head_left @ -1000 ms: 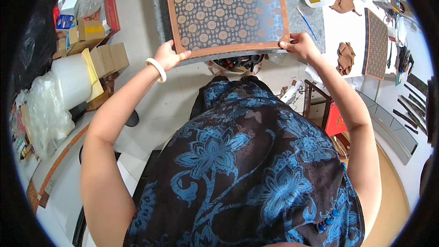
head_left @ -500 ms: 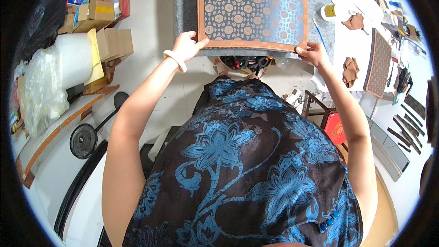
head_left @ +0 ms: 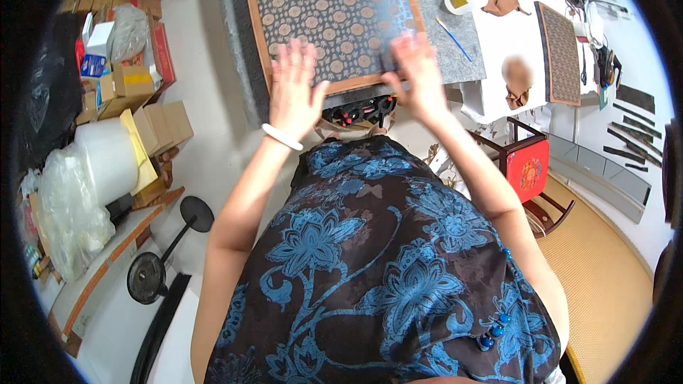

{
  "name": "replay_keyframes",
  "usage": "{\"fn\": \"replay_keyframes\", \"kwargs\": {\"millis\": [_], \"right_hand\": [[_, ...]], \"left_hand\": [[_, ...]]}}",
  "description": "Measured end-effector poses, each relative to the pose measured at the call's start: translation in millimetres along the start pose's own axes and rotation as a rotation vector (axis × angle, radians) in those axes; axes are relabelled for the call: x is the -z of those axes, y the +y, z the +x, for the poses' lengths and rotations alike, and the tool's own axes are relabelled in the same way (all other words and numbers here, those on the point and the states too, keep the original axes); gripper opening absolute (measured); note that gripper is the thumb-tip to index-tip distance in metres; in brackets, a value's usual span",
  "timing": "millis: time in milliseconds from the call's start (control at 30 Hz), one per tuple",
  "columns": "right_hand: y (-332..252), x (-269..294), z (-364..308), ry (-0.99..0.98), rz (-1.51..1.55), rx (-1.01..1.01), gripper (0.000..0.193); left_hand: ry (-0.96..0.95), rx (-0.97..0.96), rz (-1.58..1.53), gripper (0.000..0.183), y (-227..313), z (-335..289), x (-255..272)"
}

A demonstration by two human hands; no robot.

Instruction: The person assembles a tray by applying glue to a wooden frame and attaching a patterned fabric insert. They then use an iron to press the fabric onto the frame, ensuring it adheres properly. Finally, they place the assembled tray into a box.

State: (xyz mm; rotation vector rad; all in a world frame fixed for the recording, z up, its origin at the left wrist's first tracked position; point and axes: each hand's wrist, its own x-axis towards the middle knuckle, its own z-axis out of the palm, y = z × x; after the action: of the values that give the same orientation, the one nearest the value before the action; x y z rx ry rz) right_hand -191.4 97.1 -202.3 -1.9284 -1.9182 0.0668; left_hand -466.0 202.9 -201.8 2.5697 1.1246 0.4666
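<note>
A dark panel [head_left: 324,28] with a round floral pattern and a brown border lies on the grey-covered table [head_left: 455,71]; bluish light shines off its right side. My left hand [head_left: 295,92], a pale bangle [head_left: 282,136] at its wrist, is over the panel's near left corner with fingers stretched out. At the near right corner is my right hand [head_left: 420,82], also flat and spread, slightly blurred. Neither hand holds anything. Whether the palms press on the panel or hover just above it, I cannot tell.
To the right are a white bottle [head_left: 459,0], a thin blue brush [head_left: 454,39], crumpled brown pieces [head_left: 504,1] and a second patterned panel [head_left: 560,53]. A red-seated chair [head_left: 528,169] stands near my right arm. Cardboard boxes [head_left: 163,128] and plastic wrap [head_left: 71,206] crowd the left side.
Both hands have let go of the panel's near edge and moved inward over it, fingers now spread. My view has turned, so the table appears tilted and shifted left.
</note>
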Motion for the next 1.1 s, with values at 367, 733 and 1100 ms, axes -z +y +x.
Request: {"fn": "replay_keyframes", "kwargs": {"millis": [367, 733, 1100], "right_hand": [[-29.9, -15.9, 2.7, -0.150, 0.109, 0.060, 0.070], [5.0, -24.6, 36.6, 0.025, 0.020, -0.100, 0.062], [29.2, -4.6, -22.7, 0.194, 0.537, -0.512, 0.034]], "left_hand": [[-0.259, -0.078, 0.001, 0.068, 25.3, 14.3, -5.1], [0.027, 0.123, 0.161, 0.070, 9.7, 37.3, -13.2], [0.250, 0.468, -0.215, 0.060, -17.1, -36.4, -7.4]]}}
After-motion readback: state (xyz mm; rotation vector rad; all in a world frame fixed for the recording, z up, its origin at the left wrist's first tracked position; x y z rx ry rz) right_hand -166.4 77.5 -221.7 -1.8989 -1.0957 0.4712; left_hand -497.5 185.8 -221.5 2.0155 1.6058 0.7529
